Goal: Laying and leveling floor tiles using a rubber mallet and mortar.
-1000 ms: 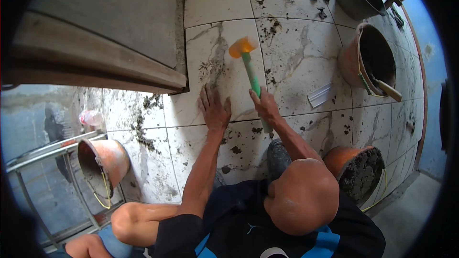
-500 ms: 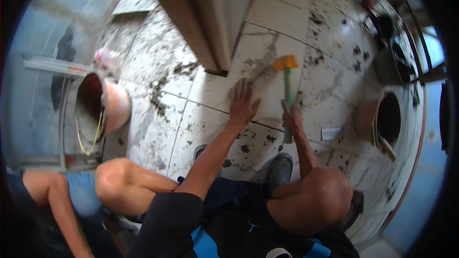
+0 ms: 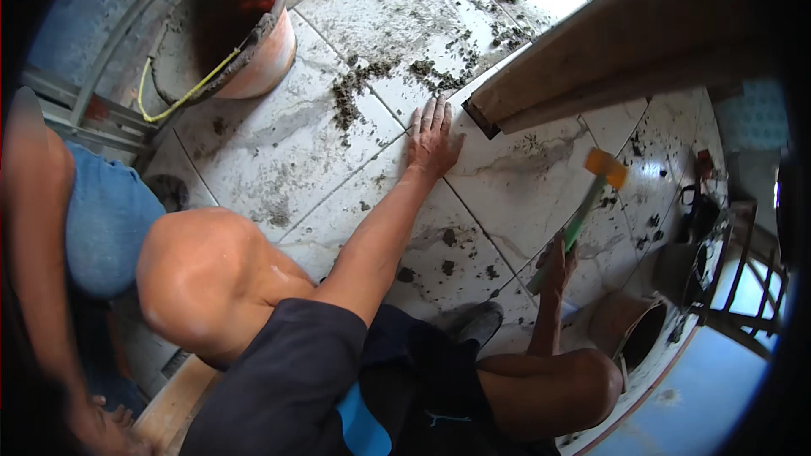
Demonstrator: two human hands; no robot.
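Note:
My left hand (image 3: 433,139) lies on a white marbled floor tile (image 3: 498,190), fingers outstretched, close to where tile joints cross. It holds nothing. Just right of its fingertips is the lower end of a brown wooden post (image 3: 541,89). My right hand (image 3: 557,262) grips the green handle of a mallet (image 3: 583,218) with an orange head. The mallet head is to the right of the post's lower end; whether it touches the floor I cannot tell. Dark mortar crumbs (image 3: 359,89) are scattered on the tiles beyond my left hand.
A mortar-crusted bucket (image 3: 270,55) with a yellow handle stands at the far left. Another bucket (image 3: 621,321) is at the right, near a dark container (image 3: 680,266) and a wooden frame (image 3: 748,279). Another person's arm (image 3: 42,287) and blue-clad knee (image 3: 106,219) are close on my left.
The view has swung to the left. My left hand has shifted left over the tile toward the joint crossing. The mallet, still in my right hand, has moved and now slants to the right.

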